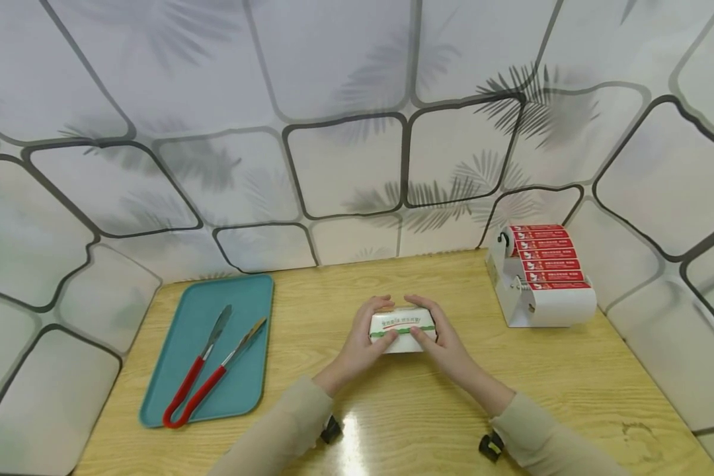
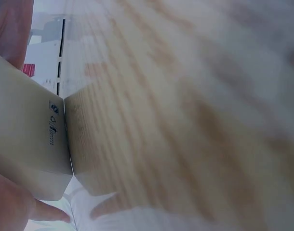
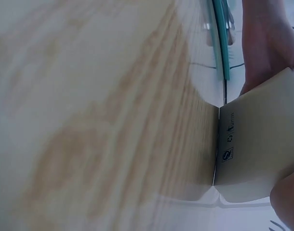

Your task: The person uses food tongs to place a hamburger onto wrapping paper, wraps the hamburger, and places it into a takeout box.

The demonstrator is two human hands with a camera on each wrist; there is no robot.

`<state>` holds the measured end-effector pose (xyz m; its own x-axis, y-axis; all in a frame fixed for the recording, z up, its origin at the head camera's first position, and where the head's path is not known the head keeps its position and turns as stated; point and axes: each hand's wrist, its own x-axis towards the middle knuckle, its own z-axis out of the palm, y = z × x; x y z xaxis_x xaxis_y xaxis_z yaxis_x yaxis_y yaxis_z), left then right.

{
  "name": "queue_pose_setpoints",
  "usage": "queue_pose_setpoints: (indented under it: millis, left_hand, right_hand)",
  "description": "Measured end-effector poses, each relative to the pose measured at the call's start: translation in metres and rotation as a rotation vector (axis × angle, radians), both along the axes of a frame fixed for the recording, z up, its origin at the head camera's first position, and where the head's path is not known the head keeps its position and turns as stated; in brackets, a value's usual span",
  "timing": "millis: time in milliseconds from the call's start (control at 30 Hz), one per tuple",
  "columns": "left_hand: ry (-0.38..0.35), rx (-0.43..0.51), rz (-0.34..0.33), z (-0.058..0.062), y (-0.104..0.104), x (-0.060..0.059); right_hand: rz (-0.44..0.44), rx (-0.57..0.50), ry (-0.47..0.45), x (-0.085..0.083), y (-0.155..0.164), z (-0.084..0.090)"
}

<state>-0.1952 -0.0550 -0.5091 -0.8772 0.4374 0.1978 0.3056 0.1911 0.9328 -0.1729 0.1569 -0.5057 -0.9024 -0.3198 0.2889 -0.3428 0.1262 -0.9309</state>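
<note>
A small white cardboard food box with a green wavy band and printed lettering sits on the wooden table. My left hand holds its left side, thumb across the front and fingers around the back. On the right side my right hand grips it the same way, so the two thumbs nearly meet. In the left wrist view, the box's side carries small printed marks and its bottom edge meets the tabletop. The right wrist view also shows the box resting on the table between fingers and thumb.
On the left lies a teal tray bearing red-handled metal tongs. At the back right stands a white label dispenser with a roll of red labels. A patterned sheet walls off the table's back and sides.
</note>
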Motion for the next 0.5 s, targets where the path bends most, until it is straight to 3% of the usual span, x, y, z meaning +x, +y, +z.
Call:
queue_pose_setpoints:
  millis: [333, 500]
  left_hand:
    - [-0.035, -0.029, -0.028, 0.000, -0.010, 0.005]
    - [-0.020, -0.038, -0.055, -0.005, -0.014, 0.007]
  right_hand:
    - [0.006, 0.181, 0.099, 0.000, 0.005, -0.006]
    - [0.033, 0.230, 0.211, -0.001, 0.008, -0.010]
